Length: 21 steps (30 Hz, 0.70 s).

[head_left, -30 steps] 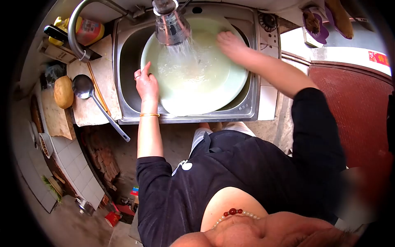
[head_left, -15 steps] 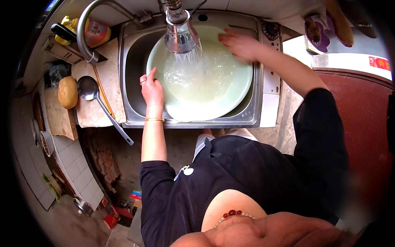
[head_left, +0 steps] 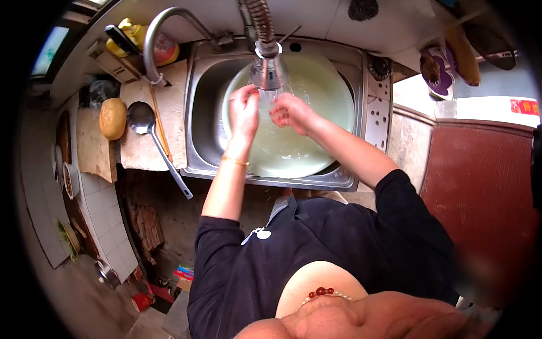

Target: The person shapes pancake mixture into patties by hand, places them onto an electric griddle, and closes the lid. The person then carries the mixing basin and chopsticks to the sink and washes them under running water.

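A large pale green basin (head_left: 330, 150) sits tilted in the steel sink (head_left: 212, 121), with cloudy water in it. Above it hangs the faucet head (head_left: 267, 73), and water runs from it. My left hand (head_left: 245, 113) is over the basin's left side, just below the faucet head, with fingers loosely bent and nothing visible in them. Facing it across the stream, my right hand (head_left: 292, 113) has its fingers slightly curled and apart, also holding nothing that I can see.
Left of the sink, a ladle (head_left: 141, 117) and chopsticks (head_left: 160, 127) lie on a wooden board (head_left: 132, 152). A round yellow-brown fruit or vegetable (head_left: 113, 119) rests farther left. A second curved faucet (head_left: 151, 53) arches over the sink's left edge. A yellow bottle (head_left: 164, 50) stands behind.
My right hand has moved from the basin's far right rim to the water stream. My left hand has let go of the left rim and come in beside it. The view has shifted slightly.
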Each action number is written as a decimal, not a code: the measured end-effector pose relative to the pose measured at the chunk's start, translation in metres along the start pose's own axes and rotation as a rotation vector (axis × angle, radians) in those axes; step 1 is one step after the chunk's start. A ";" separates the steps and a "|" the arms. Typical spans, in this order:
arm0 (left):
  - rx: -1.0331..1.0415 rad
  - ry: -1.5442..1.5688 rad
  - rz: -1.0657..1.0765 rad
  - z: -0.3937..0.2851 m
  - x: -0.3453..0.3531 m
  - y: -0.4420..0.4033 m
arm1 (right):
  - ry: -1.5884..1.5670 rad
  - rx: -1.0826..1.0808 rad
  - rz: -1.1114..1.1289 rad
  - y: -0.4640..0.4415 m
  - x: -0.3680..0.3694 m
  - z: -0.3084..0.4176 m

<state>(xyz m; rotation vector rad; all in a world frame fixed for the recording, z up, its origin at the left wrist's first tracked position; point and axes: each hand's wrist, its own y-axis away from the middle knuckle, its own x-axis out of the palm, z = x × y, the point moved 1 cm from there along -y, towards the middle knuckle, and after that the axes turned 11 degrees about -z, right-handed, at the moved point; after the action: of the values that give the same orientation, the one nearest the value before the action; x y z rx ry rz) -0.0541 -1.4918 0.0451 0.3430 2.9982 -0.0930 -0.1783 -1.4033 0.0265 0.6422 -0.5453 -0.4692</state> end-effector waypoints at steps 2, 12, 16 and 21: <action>-0.603 0.665 0.109 -0.027 0.033 0.004 | -0.391 -0.051 0.065 -0.016 0.012 0.014; -0.023 0.078 0.000 0.018 0.051 -0.023 | -0.512 -0.144 0.069 0.000 0.032 0.014; -0.581 0.828 0.201 0.030 0.075 -0.010 | -0.629 -0.175 0.141 -0.023 0.016 0.008; -0.883 0.987 -0.056 0.002 0.059 -0.003 | 0.213 -0.805 -0.007 0.028 0.038 0.004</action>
<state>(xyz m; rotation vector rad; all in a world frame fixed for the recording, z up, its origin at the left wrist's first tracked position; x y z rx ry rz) -0.1112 -1.4823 0.0355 0.2191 3.4301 1.7982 -0.1454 -1.4065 0.0606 -0.0806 -0.1195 -0.5677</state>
